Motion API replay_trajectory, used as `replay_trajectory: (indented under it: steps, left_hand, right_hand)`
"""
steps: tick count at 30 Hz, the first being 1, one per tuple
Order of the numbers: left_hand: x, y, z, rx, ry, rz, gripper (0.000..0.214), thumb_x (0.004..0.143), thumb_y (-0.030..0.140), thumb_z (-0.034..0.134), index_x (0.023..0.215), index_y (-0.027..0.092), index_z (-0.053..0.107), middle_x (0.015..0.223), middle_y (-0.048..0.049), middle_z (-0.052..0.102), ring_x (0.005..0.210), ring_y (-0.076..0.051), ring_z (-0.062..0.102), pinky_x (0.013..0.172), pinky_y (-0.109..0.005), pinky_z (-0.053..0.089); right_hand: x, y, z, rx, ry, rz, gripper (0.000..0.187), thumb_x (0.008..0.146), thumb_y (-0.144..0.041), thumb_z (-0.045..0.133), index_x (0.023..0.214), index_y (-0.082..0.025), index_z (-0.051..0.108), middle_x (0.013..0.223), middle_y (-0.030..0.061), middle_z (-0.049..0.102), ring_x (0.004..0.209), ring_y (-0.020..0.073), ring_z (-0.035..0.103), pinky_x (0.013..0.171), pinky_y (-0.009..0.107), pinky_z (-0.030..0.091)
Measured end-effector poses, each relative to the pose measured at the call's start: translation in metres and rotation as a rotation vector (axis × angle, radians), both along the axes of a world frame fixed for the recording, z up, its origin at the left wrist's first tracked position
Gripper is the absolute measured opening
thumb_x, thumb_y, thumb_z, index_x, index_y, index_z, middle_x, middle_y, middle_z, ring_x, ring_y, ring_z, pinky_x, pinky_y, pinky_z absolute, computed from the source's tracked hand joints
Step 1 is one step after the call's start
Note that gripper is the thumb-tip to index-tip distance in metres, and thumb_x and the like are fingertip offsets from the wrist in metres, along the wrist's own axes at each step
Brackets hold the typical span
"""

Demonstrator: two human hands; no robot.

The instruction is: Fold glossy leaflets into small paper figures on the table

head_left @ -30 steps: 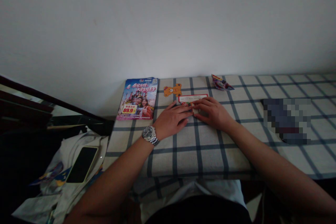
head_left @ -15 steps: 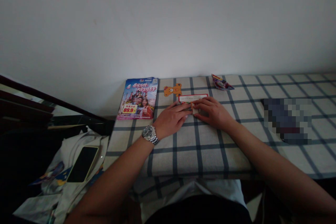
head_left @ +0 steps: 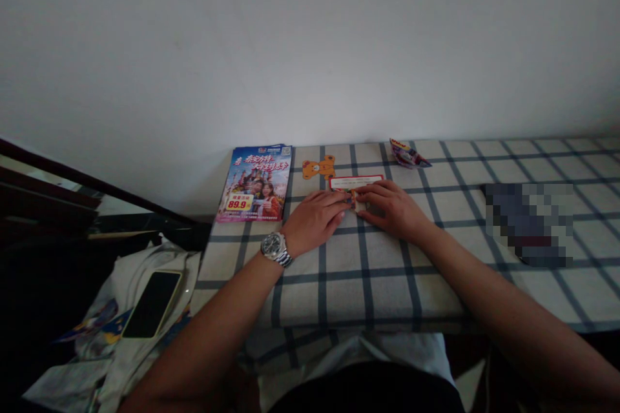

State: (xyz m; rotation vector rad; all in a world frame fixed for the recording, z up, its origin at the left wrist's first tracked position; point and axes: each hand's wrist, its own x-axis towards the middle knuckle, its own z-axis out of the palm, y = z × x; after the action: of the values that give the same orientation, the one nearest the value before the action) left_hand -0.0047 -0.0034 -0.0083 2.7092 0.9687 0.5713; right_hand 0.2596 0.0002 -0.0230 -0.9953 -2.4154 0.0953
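Note:
A folded sheet of paper (head_left: 356, 182) with a red border and printed text lies on the checked tablecloth (head_left: 339, 284). My left hand (head_left: 320, 217), a metal watch on its wrist, presses on the paper's left part with its fingers together. From the other side, my right hand (head_left: 390, 208) grips the near part with bent fingers and thumb. The fingertips of both hands nearly meet over a small coloured, printed portion. Much of the paper is hidden under the fingers.
A stack of leaflets (head_left: 256, 187) lies to the left, beside a bear picture (head_left: 318, 167). Behind my right hand stands a folded paper piece (head_left: 407, 153). A blurred dark item (head_left: 526, 219) lies right. A phone (head_left: 152, 303) rests on a bag lower left.
My fingers have shifted very slightly over the paper, showing a little more of its coloured print. Everything else stays in place, with only a small shift of the view.

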Motion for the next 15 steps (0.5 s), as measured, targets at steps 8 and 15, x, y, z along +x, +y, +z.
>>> replay_trajectory:
  steps: [8, 15]
  left_hand:
    - [-0.0016, -0.0007, 0.0037, 0.007, 0.036, 0.042, 0.030, 0.106, 0.030, 0.055, 0.132, 0.028, 0.072, 0.143, -0.0052, 0.066, 0.131, -0.026, 0.061, 0.112, -0.051, 0.049]
    - [-0.0007, -0.0006, 0.0029, -0.013, 0.015, 0.058, 0.032, 0.108, 0.026, 0.050, 0.133, 0.026, 0.070, 0.143, -0.0050, 0.067, 0.130, -0.025, 0.063, 0.112, -0.049, 0.049]
  right_hand:
    - [-0.0003, -0.0012, 0.0032, -0.031, 0.014, 0.005, 0.025, 0.098, -0.035, 0.070, 0.119, -0.024, 0.073, 0.129, 0.0089, 0.075, 0.120, 0.0326, 0.064, 0.106, 0.054, 0.055]
    - [0.0000, -0.0006, 0.0014, -0.045, 0.028, 0.003, 0.026, 0.097, -0.034, 0.071, 0.122, -0.027, 0.073, 0.129, 0.0079, 0.075, 0.121, 0.0327, 0.065, 0.107, 0.056, 0.054]
